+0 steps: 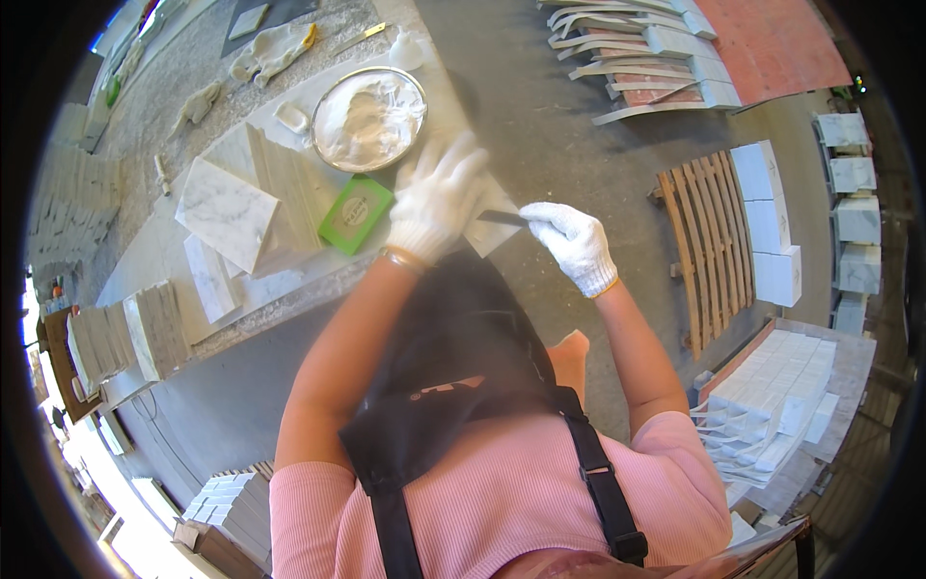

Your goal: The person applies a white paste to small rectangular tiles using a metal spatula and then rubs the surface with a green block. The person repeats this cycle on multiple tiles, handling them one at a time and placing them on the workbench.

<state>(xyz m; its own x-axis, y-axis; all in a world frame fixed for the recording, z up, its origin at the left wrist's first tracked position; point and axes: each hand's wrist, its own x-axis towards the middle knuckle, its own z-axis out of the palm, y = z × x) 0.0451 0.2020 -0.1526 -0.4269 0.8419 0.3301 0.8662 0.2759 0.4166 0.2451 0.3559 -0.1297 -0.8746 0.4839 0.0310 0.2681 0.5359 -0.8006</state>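
Observation:
My right hand (576, 248), in a white knit glove, is closed around a thin dark flat blade (503, 218), like a putty knife, that points left. Its tip lies over a pale marble tile (489, 237) at the table's corner. My left hand (433, 201), gloved too and slightly smeared by motion, stretches its fingers out above the tile's left side; its palm side is hidden. Left of its wrist sits a green block (355, 214) with a printed round mark. Just beyond it stands a round metal-rimmed bowl (422, 108) of white paste.
Stacked marble tiles (229, 210) occupy the worktable on the left. Farther back lie crumpled gloves (273, 53) and a yellow-handled knife (363, 37). A wooden pallet (707, 253) with white blocks (770, 227) stands on the floor to the right. Strapped tile stacks (772, 391) sit nearer.

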